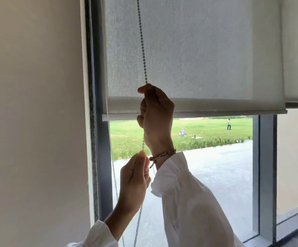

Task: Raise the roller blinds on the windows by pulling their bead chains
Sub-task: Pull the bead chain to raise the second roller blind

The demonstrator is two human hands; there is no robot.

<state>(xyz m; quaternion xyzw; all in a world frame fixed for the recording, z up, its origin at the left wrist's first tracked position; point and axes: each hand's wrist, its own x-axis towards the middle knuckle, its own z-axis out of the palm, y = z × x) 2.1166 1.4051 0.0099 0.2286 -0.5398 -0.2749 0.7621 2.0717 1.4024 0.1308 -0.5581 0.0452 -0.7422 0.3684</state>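
Running near-vertical, leaning slightly left toward the top, the bead chain (142,41) hangs before the half-raised roller blind (189,56), right hand (156,114) fisted around it above, left hand (135,177) pinching it just below.

Right hand (156,114) fisted, raised above; left hand (134,180) pinched just below right wrist, forearms upright.

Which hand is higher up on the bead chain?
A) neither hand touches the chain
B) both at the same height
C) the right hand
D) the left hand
C: the right hand, the one with the bracelet, grips the bead chain up by the blind's bottom bar, while the left hand pinches it lower down.
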